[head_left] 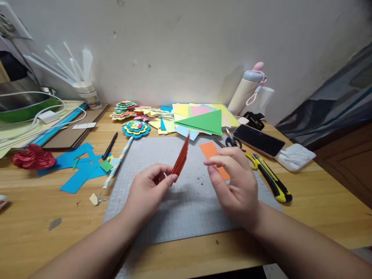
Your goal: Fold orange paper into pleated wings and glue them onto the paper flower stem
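Note:
My left hand [152,184] pinches the lower end of a pleated orange-red paper strip [181,159], which stands tilted above the grey cutting mat [139,224]. To its right my right hand [235,182] hovers with curled fingers, thumb and forefinger a little apart and nothing between them. Partly behind that hand a flat orange paper rectangle [209,150] lies on the mat. A blue and yellow layered paper flower [135,129] rests at the mat's far left corner, above a striped paper straw [118,162].
Blue paper scraps [77,176] and a black pen [109,146] lie left. Coloured sheets [203,120] are piled at the back. Right of the mat are black-handled scissors [233,141], a yellow-black utility knife [271,178], a phone [258,139] and a bottle [245,89].

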### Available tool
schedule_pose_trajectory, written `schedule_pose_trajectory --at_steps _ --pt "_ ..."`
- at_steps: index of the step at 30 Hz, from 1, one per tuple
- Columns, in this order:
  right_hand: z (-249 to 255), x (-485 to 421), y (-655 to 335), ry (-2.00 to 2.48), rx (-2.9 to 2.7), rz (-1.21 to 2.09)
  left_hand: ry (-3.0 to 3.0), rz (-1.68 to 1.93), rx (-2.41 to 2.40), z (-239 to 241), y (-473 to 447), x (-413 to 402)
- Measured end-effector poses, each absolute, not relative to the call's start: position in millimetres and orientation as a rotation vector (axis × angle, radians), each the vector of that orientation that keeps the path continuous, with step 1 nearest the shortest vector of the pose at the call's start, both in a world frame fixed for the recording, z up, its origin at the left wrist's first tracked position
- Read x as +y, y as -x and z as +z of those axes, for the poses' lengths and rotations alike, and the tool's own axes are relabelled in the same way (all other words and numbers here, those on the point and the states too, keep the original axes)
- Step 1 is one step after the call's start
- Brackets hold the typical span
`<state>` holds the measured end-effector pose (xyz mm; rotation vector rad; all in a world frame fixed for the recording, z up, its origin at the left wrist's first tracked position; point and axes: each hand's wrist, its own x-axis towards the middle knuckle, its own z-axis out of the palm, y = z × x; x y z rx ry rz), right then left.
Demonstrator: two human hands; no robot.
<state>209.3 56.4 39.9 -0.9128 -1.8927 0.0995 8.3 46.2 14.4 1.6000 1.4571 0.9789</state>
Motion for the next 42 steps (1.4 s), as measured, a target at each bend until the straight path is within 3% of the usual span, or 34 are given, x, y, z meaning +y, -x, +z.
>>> schedule_pose_trajectory --at_steps 3,9,17,24,34,42 --pt "33.2 50.7 -202.1 0.861 -2.015 0.185 -1.220 1.031 1.279 18.2 -12.4 43.6" --pt "17.3 46.6 -187.6 0.975 -2.208 0.442 -1.015 1.011 1.123 12.7 -16.9 42.9" --pt "6.0 63.9 -192.3 1.041 -2.127 0.578 -1.511 0.544 1.245 7.9 -19.0 33.4" --pt "1.3 71.7 -191.8 1.171 -2.264 0.651 -2.421 0.685 1.533 19.1 -5.7 36.4" --pt "4.9 61.4 -188.9 1.173 -2.482 0.440 -2.379 0.413 1.531 5.6 -2.6 44.1" --pt "-1.7 63.1 -186.2 1.206 -2.450 0.604 -2.266 0.391 1.551 8.0 -4.1 41.2"
